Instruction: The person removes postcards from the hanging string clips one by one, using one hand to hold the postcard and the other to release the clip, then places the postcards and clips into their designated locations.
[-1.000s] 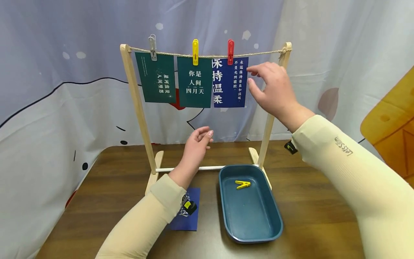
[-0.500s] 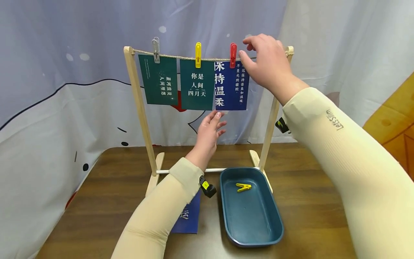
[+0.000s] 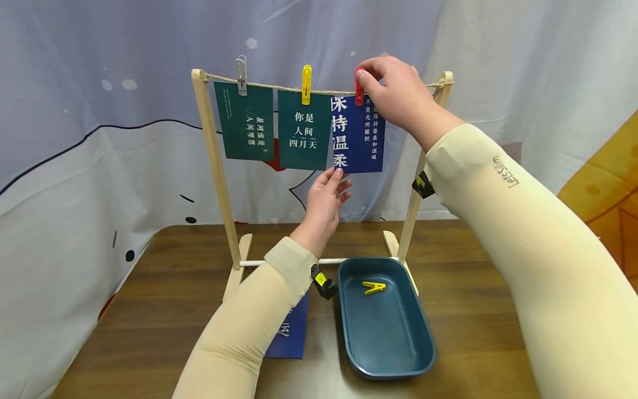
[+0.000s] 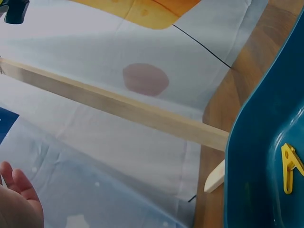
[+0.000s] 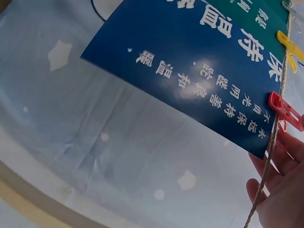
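Observation:
A blue card (image 3: 361, 141) with white lettering hangs from a rope (image 3: 418, 87) under a red clothespin (image 3: 359, 98). With thumb and fingers my right hand (image 3: 401, 91) pinches the clothespin's upper end; in the right wrist view the clothespin (image 5: 280, 105) bites the rope and card edge. Below, my left hand (image 3: 323, 205) pinches the card's lower left corner, thumb in front. Only some fingers of the left hand (image 4: 21, 199) show in the left wrist view. Left of the blue card hang two green cards, one under a yellow clothespin (image 3: 306, 83), one under a grey clothespin (image 3: 241, 75).
The rope spans a wooden frame (image 3: 214, 160) on a brown table (image 3: 164, 310). In front stands a dark teal tray (image 3: 344, 332) holding a yellow clothespin (image 3: 374, 287). Another blue card (image 3: 291, 341) lies partly under the left forearm. A patterned curtain (image 3: 149, 166) hangs behind.
My right hand has moved up and left onto the red clothespin. The left hand has risen to the blue card's lower corner, which now sits slightly lower.

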`<state>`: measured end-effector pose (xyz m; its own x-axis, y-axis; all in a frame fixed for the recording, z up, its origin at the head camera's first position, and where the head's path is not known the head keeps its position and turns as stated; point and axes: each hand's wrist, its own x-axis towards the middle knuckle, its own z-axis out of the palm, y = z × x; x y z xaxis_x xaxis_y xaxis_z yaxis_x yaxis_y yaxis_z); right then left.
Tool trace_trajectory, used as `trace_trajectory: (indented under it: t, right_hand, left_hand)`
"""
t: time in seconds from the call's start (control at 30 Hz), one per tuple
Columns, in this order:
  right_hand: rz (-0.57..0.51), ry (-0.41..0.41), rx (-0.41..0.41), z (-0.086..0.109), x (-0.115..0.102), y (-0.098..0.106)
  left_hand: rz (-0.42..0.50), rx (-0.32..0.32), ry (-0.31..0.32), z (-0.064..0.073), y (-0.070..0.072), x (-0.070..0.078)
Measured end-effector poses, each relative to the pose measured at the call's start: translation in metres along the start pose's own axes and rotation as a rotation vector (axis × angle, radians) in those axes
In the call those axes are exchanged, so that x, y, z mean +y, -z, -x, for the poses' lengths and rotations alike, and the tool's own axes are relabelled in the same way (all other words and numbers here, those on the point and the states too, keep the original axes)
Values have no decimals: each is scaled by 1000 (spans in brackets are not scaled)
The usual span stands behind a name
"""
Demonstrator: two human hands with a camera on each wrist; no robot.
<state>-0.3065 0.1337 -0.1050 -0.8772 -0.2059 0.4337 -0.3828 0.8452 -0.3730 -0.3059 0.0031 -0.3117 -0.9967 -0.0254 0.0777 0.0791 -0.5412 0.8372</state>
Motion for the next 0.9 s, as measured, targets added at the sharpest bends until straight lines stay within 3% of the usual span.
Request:
trace_trajectory:
  t: [0.4,0.8,0.9]
  right_hand:
    - [-207,-114,-8,1,-7,2]
    - [-375,-122,94,3,-8,-6]
    - [-462,-141,124,2,-9,-6]
  left_hand:
    - [-1,23,-1,1,-1,-1]
    - [-3,9,-1,2,-1,1]
    - [-6,6,4,4,0,1]
